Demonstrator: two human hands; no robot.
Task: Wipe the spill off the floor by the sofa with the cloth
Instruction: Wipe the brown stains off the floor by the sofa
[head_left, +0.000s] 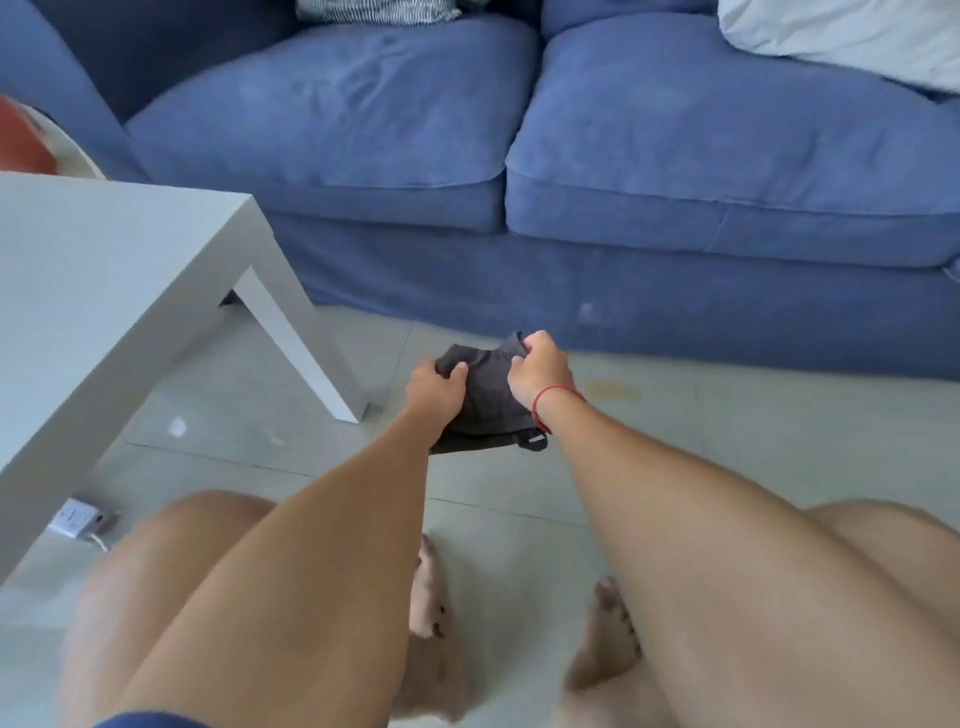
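Two hands: left hand and right hand both closed on the cloth.
Cloth: dark, soft, limp, light; held above the floor, in front of the sofa.
Spill: yellowish patch just right of the hands.
Hold: bunching it into one palm looks best for pressing flat.

One dark cloth, two hands, left and right; two seat cushions, near-left and right; one white table; two pillows far back, left and right.
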